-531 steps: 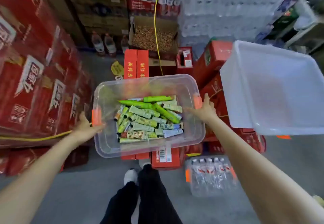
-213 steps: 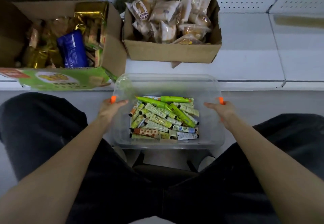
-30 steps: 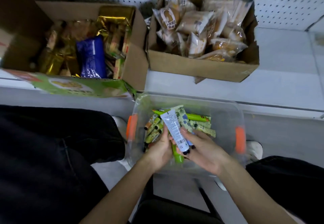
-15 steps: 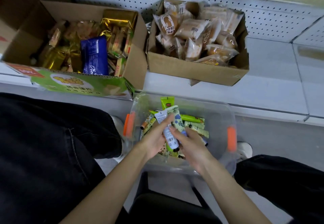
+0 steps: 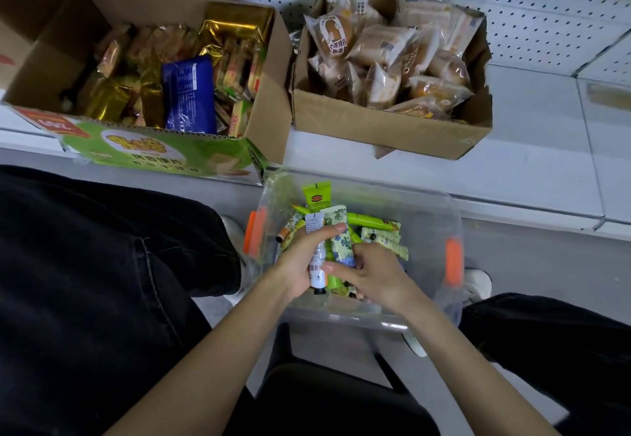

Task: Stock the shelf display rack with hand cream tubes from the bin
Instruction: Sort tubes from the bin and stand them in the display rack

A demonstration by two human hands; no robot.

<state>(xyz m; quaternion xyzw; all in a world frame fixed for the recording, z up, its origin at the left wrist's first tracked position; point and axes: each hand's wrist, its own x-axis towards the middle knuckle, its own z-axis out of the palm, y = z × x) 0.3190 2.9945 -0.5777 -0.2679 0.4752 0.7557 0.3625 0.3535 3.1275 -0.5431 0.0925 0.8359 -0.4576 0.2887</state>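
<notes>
The bin (image 5: 426, 224) was set before the shelf (image 5: 532, 166), with tubes (image 5: 370, 221) heaped in it. On the shelf, behind the bin, the left box (image 5: 269, 128) was placed just beside the right box (image 5: 392, 135).

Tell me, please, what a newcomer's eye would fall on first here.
Front centre, the left hand grips hand cream tubes at the clear bin, the right hand touching them. Behind, on the white shelf: a cardboard box of gold-wrapped snacks left, a plain box of bagged buns right.
</notes>
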